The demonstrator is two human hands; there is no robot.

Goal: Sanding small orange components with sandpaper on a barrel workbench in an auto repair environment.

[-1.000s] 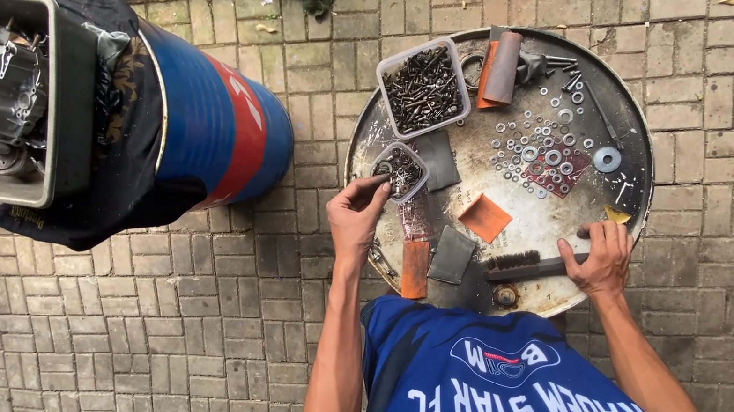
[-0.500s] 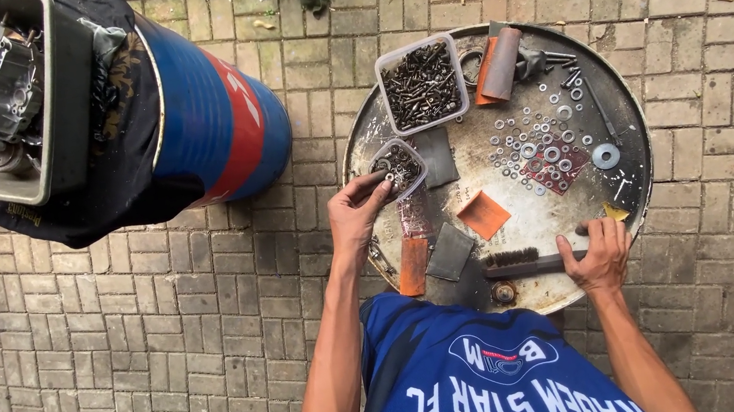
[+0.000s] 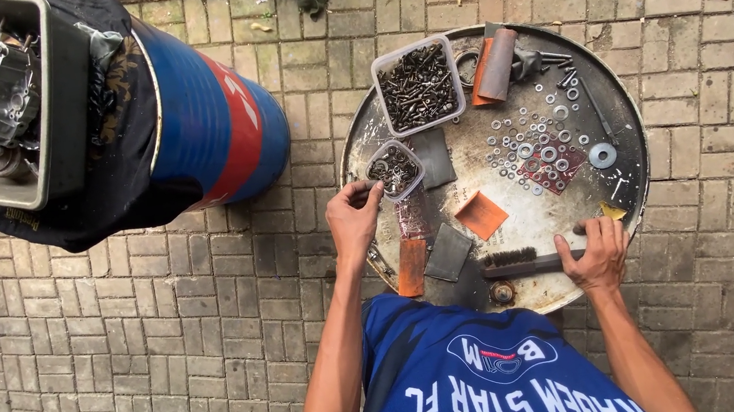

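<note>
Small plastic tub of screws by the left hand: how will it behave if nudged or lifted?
The small tub looks full of dark metal screws, so probably heavy for its size. Thin clear walls may flex when squeezed. It sits flat and low on the round metal top, so it should slide rather than tip; the left hand is at its rim.

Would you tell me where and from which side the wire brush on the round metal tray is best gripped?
Grip the wire brush by its bare handle end, under the right hand, coming from the right. It lies flat; the bristles sit at its left end, so the right part is plain to hold.
</note>
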